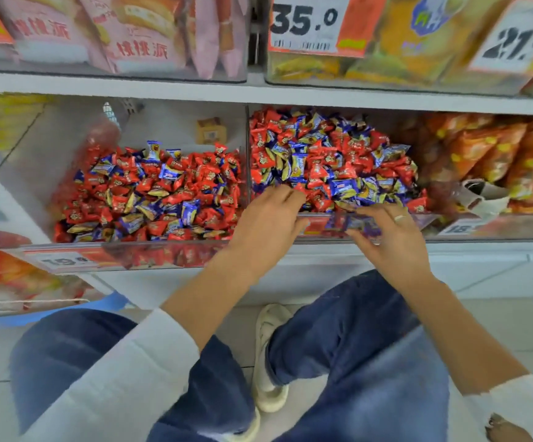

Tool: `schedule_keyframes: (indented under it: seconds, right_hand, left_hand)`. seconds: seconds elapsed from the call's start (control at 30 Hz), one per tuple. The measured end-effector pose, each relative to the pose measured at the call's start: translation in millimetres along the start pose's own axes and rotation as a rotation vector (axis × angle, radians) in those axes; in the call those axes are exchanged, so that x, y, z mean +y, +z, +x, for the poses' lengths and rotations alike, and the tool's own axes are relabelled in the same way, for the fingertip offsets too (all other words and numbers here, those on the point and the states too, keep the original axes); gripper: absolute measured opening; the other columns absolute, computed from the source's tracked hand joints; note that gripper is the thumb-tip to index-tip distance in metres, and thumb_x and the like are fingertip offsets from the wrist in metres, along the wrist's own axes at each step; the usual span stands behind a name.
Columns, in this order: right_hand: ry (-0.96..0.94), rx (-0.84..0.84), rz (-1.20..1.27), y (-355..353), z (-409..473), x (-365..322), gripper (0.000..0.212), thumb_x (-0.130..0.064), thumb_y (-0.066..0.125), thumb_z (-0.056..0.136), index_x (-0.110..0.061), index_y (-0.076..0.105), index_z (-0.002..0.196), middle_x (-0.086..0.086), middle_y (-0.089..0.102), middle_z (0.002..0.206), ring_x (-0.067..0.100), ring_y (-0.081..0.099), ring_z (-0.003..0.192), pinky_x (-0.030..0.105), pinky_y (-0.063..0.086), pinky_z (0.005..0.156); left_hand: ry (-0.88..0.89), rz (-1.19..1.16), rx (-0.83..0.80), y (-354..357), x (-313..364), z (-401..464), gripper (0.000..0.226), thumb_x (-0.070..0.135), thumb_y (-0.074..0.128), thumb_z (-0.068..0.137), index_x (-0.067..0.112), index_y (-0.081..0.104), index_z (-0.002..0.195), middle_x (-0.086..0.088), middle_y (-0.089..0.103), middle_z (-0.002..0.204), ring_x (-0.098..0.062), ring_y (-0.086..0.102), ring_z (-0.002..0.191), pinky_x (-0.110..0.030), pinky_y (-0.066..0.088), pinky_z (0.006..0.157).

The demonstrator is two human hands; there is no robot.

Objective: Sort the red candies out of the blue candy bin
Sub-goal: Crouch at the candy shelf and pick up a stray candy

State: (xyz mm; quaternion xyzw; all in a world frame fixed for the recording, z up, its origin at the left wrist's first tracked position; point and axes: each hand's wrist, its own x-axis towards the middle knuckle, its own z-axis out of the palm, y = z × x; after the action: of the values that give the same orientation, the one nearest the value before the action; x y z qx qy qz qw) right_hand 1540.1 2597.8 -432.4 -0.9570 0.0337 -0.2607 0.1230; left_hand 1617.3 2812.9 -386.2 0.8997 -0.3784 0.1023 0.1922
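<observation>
The left hand is reaching into the right-hand bin, fingers curling onto a red candy near its front. The right hand is pinching blue candies at the front wall.

A grey shelf carries clear bins side by side. The left bin holds mostly red candies mixed with blue; the middle bin holds a red-and-blue heap; orange packets fill the right one. An upper shelf bears pink and yellow packs.
</observation>
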Motion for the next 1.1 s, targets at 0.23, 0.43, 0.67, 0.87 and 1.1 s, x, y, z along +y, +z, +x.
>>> schedule_keyframes:
  seconds: [0.23,0.43,0.67,0.87,1.1]
  right_hand:
    - [-0.173,0.009,-0.199,11,22,27,0.035,-0.045,0.059,0.079,-0.012,0.069,0.084,0.005,0.066,0.078,0.029,0.061,0.074,0.035,0.041,0.071]
    - [-0.134,0.05,0.004,14,26,30,0.028,-0.038,0.07,0.072,-0.011,0.072,0.073,0.004,0.064,0.067,0.024,0.057,0.067,0.025,0.042,0.063]
    - [-0.108,0.056,0.073,7,25,28,0.028,-0.038,0.07,0.072,-0.011,0.074,0.073,0.004,0.066,0.068,0.026,0.058,0.068,0.022,0.042,0.066]
    - [-0.1,0.054,0.154,-14,18,27,0.032,-0.04,0.063,0.076,-0.011,0.073,0.073,0.005,0.065,0.069,0.026,0.055,0.07,0.022,0.038,0.068]
    - [-0.119,0.087,0.147,-12,-21,17,0.022,-0.03,0.074,0.074,-0.009,0.073,0.072,0.004,0.063,0.068,0.016,0.048,0.071,0.021,0.04,0.067]
  left_hand:
    - [-0.113,0.189,-0.24,16,9,27,0.039,0.035,0.056,0.092,0.007,0.049,0.119,-0.009,0.058,0.111,-0.029,0.058,0.103,-0.037,0.046,0.073]
    - [-0.067,0.275,-0.267,16,14,27,0.033,0.031,0.046,0.097,0.007,0.048,0.121,-0.009,0.055,0.118,-0.024,0.051,0.112,-0.033,0.045,0.081]
    - [-0.045,0.309,-0.241,13,16,25,0.035,0.032,0.041,0.099,0.006,0.047,0.123,-0.01,0.053,0.122,-0.024,0.047,0.115,-0.03,0.038,0.091]
    - [-0.014,0.254,-0.199,2,25,15,0.033,0.033,0.042,0.099,0.007,0.05,0.118,-0.009,0.054,0.117,-0.024,0.047,0.111,-0.028,0.035,0.09]
    - [0.028,0.29,-0.16,12,31,-24,0.027,0.023,0.08,0.072,0.004,0.064,0.082,-0.009,0.063,0.075,-0.025,0.061,0.071,-0.031,0.05,0.056]
